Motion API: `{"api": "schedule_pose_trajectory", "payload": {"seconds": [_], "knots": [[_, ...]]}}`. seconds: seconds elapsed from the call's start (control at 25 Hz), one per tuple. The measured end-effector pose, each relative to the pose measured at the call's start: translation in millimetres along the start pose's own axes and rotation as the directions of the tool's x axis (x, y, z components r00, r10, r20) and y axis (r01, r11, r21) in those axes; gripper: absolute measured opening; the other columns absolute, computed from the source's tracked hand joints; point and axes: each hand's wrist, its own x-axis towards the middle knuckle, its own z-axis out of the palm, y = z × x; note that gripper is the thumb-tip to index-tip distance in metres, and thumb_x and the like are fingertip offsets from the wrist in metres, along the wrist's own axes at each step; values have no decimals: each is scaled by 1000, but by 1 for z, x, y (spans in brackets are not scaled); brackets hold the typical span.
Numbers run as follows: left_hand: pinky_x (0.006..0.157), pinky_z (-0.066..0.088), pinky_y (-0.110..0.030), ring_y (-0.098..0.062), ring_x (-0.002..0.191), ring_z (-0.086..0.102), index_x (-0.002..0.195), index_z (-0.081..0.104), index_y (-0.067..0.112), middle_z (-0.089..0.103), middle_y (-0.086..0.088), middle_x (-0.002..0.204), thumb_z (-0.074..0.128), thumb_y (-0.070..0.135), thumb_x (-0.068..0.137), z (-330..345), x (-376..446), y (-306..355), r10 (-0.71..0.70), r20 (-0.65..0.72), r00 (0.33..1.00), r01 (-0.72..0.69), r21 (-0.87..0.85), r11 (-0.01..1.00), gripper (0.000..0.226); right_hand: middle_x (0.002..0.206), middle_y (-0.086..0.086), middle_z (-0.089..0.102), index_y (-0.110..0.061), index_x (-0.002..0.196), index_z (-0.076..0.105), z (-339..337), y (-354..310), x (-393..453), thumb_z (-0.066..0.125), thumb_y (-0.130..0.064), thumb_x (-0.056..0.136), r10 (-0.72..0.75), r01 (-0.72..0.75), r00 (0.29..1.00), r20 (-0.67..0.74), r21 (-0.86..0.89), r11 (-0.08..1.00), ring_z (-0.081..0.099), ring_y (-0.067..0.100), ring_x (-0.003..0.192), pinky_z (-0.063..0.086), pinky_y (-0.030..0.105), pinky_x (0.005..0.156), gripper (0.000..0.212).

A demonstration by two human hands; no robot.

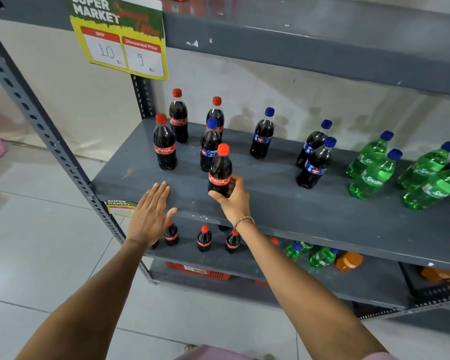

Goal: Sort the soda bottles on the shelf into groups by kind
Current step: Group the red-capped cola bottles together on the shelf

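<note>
My right hand [233, 200] grips the base of a red-capped Coca-Cola bottle [220, 168] standing near the front of the grey shelf [283, 203]. My left hand [151, 214] lies flat and open on the shelf's front edge, holding nothing. Three more Coca-Cola bottles stand at the left: one in front [164, 142], two behind [178, 115] [216, 113]. A blue-capped cola bottle [210, 145] stands among them. Other blue-capped cola bottles stand mid-shelf [263, 133] [315, 163]. Green Sprite bottles [374, 175] cluster at the right.
A grey upper shelf [309, 45] hangs overhead with a price sign [120, 35]. The lower shelf [257, 261] holds Coca-Cola bottles [204, 239], green bottles [321, 257] and an orange bottle [348, 261]. A perforated upright post [44, 133] stands at the left.
</note>
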Motion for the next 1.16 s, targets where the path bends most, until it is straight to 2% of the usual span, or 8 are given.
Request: {"api": "schedule_pose_trajectory", "payload": {"seconds": [0.32,0.68,0.84,0.92,1.0,1.04,1.08,1.16], "knots": [[116,20,-41,-27,142,26,143,32,3,34,-14,151,16,53,97,2,-2,-1,-11,14,1000,11,0,1000,70,113,11,56,-11,107,51,58,-20,8,84,-24,59,-39,38,998,-56,-30,999,58,23,101,50,39,92,60],[115,18,-38,-27,140,30,141,36,3,39,-14,148,15,53,97,4,-1,-2,-23,4,1000,23,-6,1000,70,107,11,63,-11,101,54,80,-32,23,86,-23,56,2,-2,999,-54,-6,1000,62,22,95,53,39,87,57],[114,20,-39,-28,139,32,140,38,3,41,-14,147,15,54,97,6,-1,-3,-15,-21,1000,14,-24,1000,71,106,8,63,-9,114,50,72,-27,21,84,-14,59,30,-31,999,14,49,998,60,16,93,51,27,85,65],[114,20,-39,-29,138,33,140,39,2,41,-14,147,15,54,97,7,-1,-2,-15,-35,999,14,-33,999,71,103,7,62,-7,114,51,61,-19,21,76,-3,69,66,-66,998,17,39,997,59,14,93,48,23,85,51],[115,17,-38,-29,138,33,139,39,2,41,-14,146,15,54,97,7,0,-2,-25,-45,999,23,-43,999,71,98,11,65,-5,104,58,49,-14,23,54,9,78,87,-85,992,-87,23,996,63,21,92,51,26,81,30],[115,17,-37,-29,138,33,139,40,3,41,-14,146,15,54,96,7,0,-1,-27,-50,998,24,-49,998,71,95,14,65,-4,100,59,45,-13,26,45,12,79,97,-92,981,-171,32,995,63,23,89,52,29,79,30],[115,17,-37,-29,138,33,139,40,3,41,-14,146,15,54,96,7,0,-1,-25,-54,998,22,-53,998,71,96,16,64,-3,100,58,42,-15,29,43,12,78,100,-91,963,-248,46,995,61,24,88,52,32,78,31],[115,19,-38,-29,138,33,139,40,3,41,-14,146,15,54,96,7,0,-1,-18,-61,998,15,-52,999,71,112,18,59,-1,108,54,39,-20,39,53,8,80,57,-51,949,-309,28,998,56,22,98,50,33,86,30]]}}
